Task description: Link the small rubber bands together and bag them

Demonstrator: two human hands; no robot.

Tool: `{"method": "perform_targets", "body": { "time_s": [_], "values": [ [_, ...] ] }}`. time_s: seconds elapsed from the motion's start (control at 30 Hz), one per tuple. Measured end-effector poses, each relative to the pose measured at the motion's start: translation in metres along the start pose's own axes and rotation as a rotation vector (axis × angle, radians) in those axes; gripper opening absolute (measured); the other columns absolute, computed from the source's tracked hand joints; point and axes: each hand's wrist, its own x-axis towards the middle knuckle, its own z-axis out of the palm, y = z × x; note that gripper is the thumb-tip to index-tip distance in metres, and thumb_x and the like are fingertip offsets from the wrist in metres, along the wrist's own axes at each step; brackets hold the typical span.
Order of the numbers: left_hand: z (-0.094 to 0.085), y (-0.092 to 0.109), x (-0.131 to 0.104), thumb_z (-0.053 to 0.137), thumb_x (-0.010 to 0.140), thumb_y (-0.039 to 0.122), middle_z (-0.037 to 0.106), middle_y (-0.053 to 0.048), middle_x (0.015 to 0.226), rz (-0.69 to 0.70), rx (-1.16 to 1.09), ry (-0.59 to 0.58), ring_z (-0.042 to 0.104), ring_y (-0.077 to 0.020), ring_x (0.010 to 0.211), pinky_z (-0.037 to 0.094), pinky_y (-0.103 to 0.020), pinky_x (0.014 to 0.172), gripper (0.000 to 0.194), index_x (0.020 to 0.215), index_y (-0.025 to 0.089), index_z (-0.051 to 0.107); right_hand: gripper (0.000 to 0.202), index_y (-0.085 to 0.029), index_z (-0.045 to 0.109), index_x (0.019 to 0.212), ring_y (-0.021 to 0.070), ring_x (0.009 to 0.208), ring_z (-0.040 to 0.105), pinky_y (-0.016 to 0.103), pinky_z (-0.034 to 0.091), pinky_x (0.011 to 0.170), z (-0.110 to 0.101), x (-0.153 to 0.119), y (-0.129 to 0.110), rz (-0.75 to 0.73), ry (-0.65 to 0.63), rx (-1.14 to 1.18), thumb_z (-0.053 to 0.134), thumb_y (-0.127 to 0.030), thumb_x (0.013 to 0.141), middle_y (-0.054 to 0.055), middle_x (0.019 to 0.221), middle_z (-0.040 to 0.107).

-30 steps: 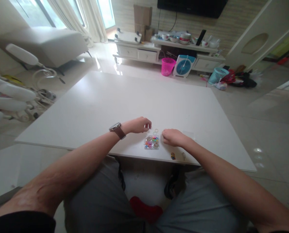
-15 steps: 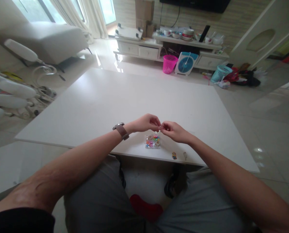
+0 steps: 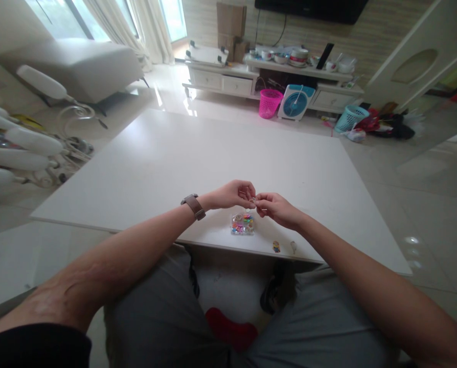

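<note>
Head view: beyond a clear rectangular case (image 3: 243, 225), left hand (image 3: 236, 194) and right hand (image 3: 276, 208) meet, angled inward, fingertips pinched closed on a small pale ring (image 3: 253, 200) (material unclear).

held item (image 3: 253, 201): too sm to ID | bits (image 3: 237, 226) in clr box (image 3: 243, 233): blurry | TV (image 3: 312, 10): top cut off

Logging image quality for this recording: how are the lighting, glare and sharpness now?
Head view: window daylight puts sheen on the tabletop and bright streaks on the floor; the small item between the left hand and right hand is too soft to identify; contents of the box blur together; wide-angle stretch toward the edges.
</note>
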Motion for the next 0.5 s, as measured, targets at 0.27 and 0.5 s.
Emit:
{"method": "perform_targets", "body": {
  "time_s": [0.27,0.5],
  "values": [
    [-0.005,-0.002,0.002,0.077,0.075,0.035,0.068,-0.004,0.074,-0.067,0.057,-0.009,0.061,-0.0094,0.069,0.046,-0.023,0.065,0.029,0.083,0.010,0.064,0.021,-0.014,0.064,0.079,0.0084,0.060,0.047,0.023,0.036,0.059,0.000,0.001,-0.002,0.029,0.061,0.125,0.073,-0.031,0.071,-0.001,0.070,0.057],
    [-0.026,-0.010,-0.002,0.074,0.072,0.034,0.067,-0.002,0.063,-0.174,0.532,-0.080,0.057,-0.0101,0.058,0.038,-0.020,0.054,0.023,0.075,0.011,0.070,0.014,-0.016,0.066,0.082,0.0086,0.061,0.054,0.022,0.039,0.057,-0.004,0.004,0.000,0.080,0.226,0.091,0.068,-0.025,0.070,0.001,0.079,0.061]
  ]
}}
